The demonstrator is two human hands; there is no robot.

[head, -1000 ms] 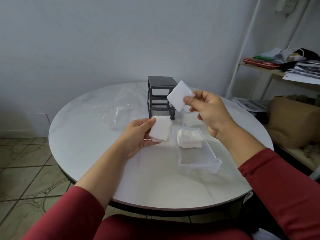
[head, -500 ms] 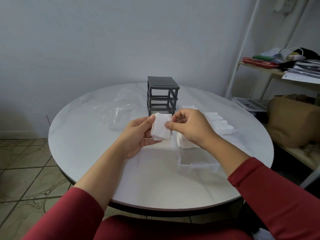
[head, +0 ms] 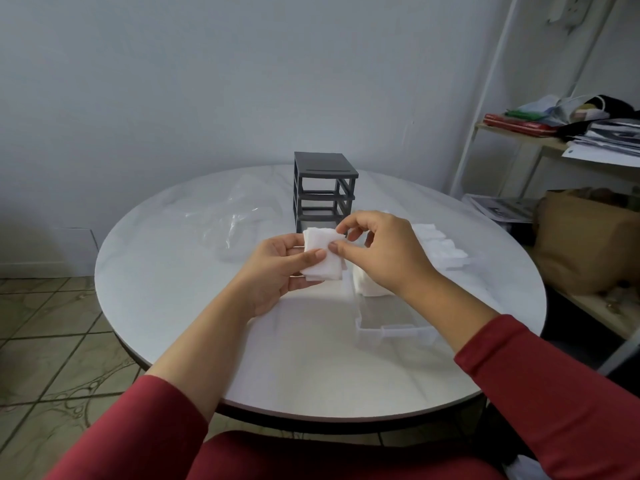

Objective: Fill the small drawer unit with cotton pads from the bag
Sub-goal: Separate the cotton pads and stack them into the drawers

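A small stack of white cotton pads (head: 322, 256) is held above the round white table (head: 173, 271) by my left hand (head: 277, 268), thumb on top. My right hand (head: 377, 252) pinches the stack's right edge with thumb and forefinger. Behind the hands stands the dark grey drawer unit (head: 323, 190), its slots empty. A clear drawer (head: 391, 327) lies on the table under my right wrist, with a pile of pads (head: 367, 289) at its far end. More loose pads (head: 440, 242) lie to the right. The clear plastic bag (head: 235, 220) lies to the left of the unit.
A white metal shelf (head: 519, 136) at the right carries papers, a red folder and cloth. Below it sits a brown paper bag (head: 585, 237). The floor at the left is tiled, and my red-clothed lap shows under the table's near edge.
My right hand, which held one pad up beside the unit, has come down to the stack in my left hand and now pinches its edge.
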